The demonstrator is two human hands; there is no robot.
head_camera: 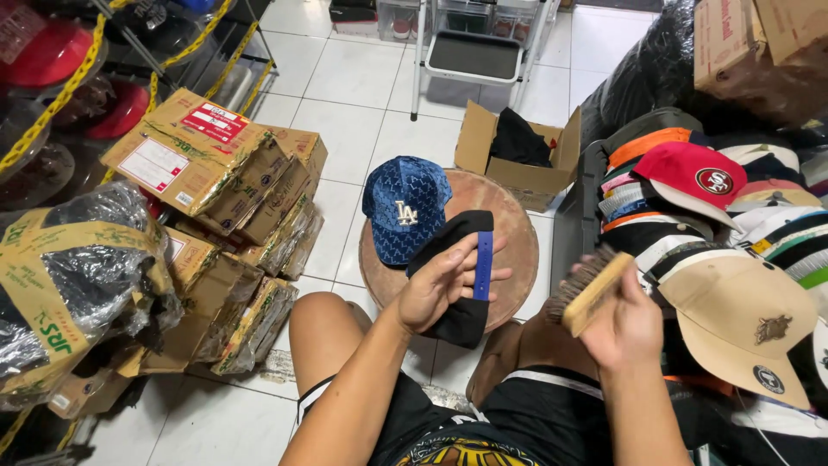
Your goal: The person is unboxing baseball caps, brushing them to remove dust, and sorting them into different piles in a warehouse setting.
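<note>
Two hands busy — L hand [440, 289] on blue cap [414, 220], R hand [625, 332] w/ brush [591, 289]

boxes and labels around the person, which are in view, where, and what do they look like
Stack of cardboard boxes: left, on the floor, brown, taped.
Label: on the top box, red and white rectangle.
Label: same box, white rectangle.
Open carton: behind the round stool, brown, dark cloth inside.
Carton: top right, brown.

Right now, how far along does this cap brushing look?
Midway, at a guess. The left hand holds a blue cap on the round wooden stool, the right hand grips a wooden brush off the cap. Stacked caps wait alongside.
</note>
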